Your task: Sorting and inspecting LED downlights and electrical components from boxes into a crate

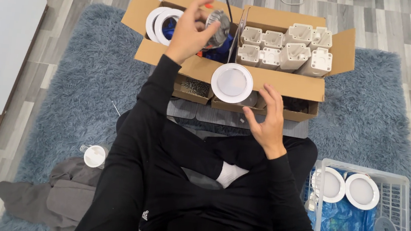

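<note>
Head view — left fingers pinch a metal lamp housing; right fingers spread.

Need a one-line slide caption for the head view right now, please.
Seated person's left hand lifts a round metallic part over an open cardboard box; right hand hovers beside a round white disc.

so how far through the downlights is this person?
Looks done: two round white downlights lie in the white basket on the right. In hand: left hand holds a metal lamp body above the cardboard box; right hand is open beside a white downlight. Left: white ring trims and white plastic housings in the box.
</note>
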